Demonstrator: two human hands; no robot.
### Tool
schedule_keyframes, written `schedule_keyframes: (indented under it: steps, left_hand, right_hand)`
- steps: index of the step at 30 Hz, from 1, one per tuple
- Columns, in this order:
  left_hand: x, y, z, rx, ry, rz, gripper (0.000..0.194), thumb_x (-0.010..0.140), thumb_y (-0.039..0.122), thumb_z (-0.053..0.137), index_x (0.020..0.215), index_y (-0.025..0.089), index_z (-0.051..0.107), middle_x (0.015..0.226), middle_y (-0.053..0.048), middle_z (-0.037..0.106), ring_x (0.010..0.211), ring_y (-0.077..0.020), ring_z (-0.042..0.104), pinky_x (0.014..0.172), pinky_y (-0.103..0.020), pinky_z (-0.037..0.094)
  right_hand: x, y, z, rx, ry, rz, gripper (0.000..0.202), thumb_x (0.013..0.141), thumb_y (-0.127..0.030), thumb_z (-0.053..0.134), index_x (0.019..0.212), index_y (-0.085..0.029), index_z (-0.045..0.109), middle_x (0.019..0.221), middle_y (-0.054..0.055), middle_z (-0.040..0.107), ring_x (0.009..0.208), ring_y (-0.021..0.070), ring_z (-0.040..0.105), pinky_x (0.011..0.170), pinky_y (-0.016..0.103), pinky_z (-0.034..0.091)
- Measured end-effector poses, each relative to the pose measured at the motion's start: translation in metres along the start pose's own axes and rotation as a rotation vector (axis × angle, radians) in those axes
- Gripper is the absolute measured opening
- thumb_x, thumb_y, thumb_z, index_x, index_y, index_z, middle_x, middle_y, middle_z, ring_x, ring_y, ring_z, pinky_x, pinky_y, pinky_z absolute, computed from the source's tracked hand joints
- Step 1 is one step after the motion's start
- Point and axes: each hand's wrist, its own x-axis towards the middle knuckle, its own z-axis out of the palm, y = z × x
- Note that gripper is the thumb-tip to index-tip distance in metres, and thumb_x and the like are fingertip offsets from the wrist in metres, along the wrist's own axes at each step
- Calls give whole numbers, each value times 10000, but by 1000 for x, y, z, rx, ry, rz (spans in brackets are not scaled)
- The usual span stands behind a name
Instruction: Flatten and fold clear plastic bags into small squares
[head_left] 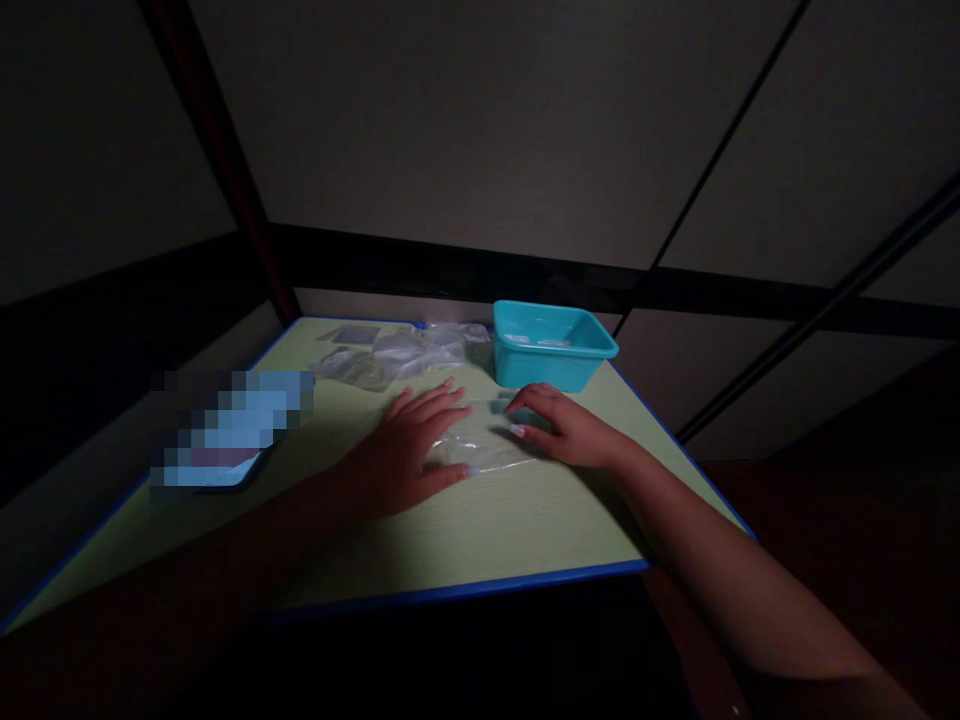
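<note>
A clear plastic bag [487,452] lies flat on the pale yellow table [480,540]. My left hand [416,445] rests over its left part, palm down with fingers spread. Above the bag's right side is my right hand [562,425], its fingers curved downward and thumb apart from them; nothing shows in its grasp. Whether the right fingertips touch the plastic I cannot tell. Just behind the right hand stands a turquoise plastic basket [551,372], with small whitish pieces visible inside.
More crumpled clear plastic bags [405,352] lie along the table's back edge. A lit screen device [244,430], partly blurred out, sits at the left. The table has a blue edge [465,588], and a panelled wall [450,130] rises behind it.
</note>
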Motion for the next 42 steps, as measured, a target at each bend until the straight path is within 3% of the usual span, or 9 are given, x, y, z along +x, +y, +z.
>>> schedule_keyframes:
  steps: [2,4,6,9,13,25,33,39,42]
  left_hand:
    - [-5,5,5,29,-152,64,721,861,540,455,1446,158,278,1533,-151,226,1410,-319,181,1107,-563,132]
    - [-8,8,10,81,-235,51,725,894,531,384,1473,136,200,1543,-157,160,1421,-298,146,1111,-547,134]
    - [-7,7,15,148,-226,-35,655,927,460,317,1476,126,191,1539,-149,170,1421,-275,160,1110,-532,158]
    - [-2,2,16,250,-83,-206,597,940,357,258,1474,96,196,1526,-147,222,1413,-263,197,1092,-524,221]
    - [2,-5,17,312,3,-285,605,937,370,251,1470,87,214,1523,-146,227,1411,-270,203,1079,-543,244]
    - [-3,-15,27,271,-230,-291,682,916,492,292,1486,136,170,1537,-147,167,1417,-299,166,1045,-620,233]
    - [-1,-18,19,226,-294,-313,701,900,524,305,1483,151,194,1542,-147,153,1419,-324,139,1051,-642,186]
    - [1,-14,11,203,-237,-301,680,902,497,331,1480,162,206,1538,-148,194,1413,-334,158,1055,-643,177]
    - [3,-13,5,204,-188,-298,666,914,483,329,1479,153,204,1540,-154,180,1419,-321,139,1067,-633,154]
  right_hand:
    - [-2,-4,5,-20,-42,-11,452,900,-384,501,1297,-169,489,1311,171,514,1234,273,443,1019,463,347]
    - [-3,-9,10,-51,-120,12,604,913,-426,460,1447,-196,292,1499,166,294,1383,286,245,1082,537,218]
    - [-3,-16,14,-84,-217,45,687,927,-456,411,1499,-220,113,1561,142,100,1430,280,73,1088,594,104]
    - [-1,-29,18,-96,-326,15,769,923,-500,400,1501,-206,-13,1560,136,-2,1433,257,-13,1089,592,37]
    - [-1,-45,19,-66,-433,-55,800,911,-519,424,1498,-196,-14,1554,127,28,1433,237,6,1097,573,-10]
    - [-6,-50,13,-83,-618,132,809,906,-546,410,1499,-176,4,1543,124,-26,1427,256,-10,1111,564,-4]
    - [-11,-36,-4,-222,-543,319,787,896,-594,373,1500,-178,86,1541,130,4,1409,333,-55,1050,661,-47]
    - [-6,-14,1,-240,-352,284,760,915,-576,341,1497,-237,-12,1552,87,-34,1422,274,-49,1081,617,-2]
    - [-3,-6,7,-199,-354,280,731,927,-550,330,1497,-244,-11,1555,79,-14,1427,257,-15,1085,611,26]
